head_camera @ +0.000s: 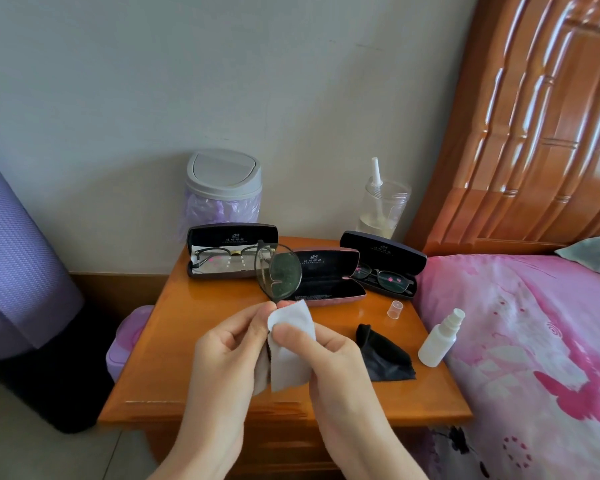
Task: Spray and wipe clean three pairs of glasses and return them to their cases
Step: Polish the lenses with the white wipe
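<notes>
On the wooden worktop (pixel 174 368) btwn the purple curtain (pixel 18 244) and the pink bed (pixel 534 341), three cases stand open. Each lid lining carries a pale logo w/ a line of small characters under it; too small to read.

Your left hand (pixel 222 351) has its grip closed, thumb and fingertips pinching the glasses (pixel 279 271) at their low end. They stand upright above your fingers, one greenish lens facing you, speckled; the lower part is hidden. Your right hand (pixel 329 355) has its grip closed on the white cloth (pixel 291 358), thumb pressed on its front, and the cloth hangs down btwn both hands.

The held pair sits in front of the middle case (pixel 329 277), which is empty. The left case (pixel 231 252) and right case (pixel 385 265) each hold a pair.

Right of your hands lies a black cloth (pixel 385 355). The spray bottle (pixel 437 341) stands uncapped at the worktop's right edge, just beside the bed, its clear cap (pixel 395 309) near it. At the back edge by the wall stand a lidded bin (pixel 222 188) and a clear cup (pixel 383 209).

Bare wood lies front-left of your hands, up to the front edge under your wrists.
</notes>
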A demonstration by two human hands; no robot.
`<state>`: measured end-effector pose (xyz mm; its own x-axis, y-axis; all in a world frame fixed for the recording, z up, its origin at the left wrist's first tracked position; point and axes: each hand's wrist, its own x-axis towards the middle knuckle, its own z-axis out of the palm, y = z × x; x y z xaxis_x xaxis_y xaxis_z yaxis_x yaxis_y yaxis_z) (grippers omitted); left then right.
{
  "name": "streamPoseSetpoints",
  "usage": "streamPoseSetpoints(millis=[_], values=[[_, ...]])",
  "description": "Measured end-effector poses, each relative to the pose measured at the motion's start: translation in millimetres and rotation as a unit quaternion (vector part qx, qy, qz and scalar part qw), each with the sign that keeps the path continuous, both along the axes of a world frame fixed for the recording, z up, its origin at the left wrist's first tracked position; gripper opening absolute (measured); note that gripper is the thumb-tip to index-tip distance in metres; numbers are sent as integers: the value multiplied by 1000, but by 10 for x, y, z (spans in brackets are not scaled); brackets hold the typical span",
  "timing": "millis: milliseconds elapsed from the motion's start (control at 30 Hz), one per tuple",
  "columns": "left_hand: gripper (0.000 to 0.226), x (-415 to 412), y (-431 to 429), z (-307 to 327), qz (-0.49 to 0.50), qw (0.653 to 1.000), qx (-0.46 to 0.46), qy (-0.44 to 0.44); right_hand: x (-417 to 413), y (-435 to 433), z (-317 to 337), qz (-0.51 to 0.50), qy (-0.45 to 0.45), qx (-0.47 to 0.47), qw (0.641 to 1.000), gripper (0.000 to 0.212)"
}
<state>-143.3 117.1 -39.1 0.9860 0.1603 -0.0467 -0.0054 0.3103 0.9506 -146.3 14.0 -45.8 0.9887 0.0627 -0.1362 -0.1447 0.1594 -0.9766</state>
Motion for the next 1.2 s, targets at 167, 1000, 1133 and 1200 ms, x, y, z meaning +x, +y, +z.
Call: streamPoseSetpoints(millis=[167,1000,1133,1200], values=[[30,-4,23,-12,6,1000,5,-2,2,67,-1,-12,4,25,1000,26],[22,28,64,15,-15,1000,4,-7,-49,71,99,-33,40,96,994,29],[24,47,81,-14,-27,999,-15,-7,-79,-29,129,-35,32,65,997,28],[26,59,89,-19,-28,999,-28,-13,-94,-86,108,-30,25,29,999,31]])
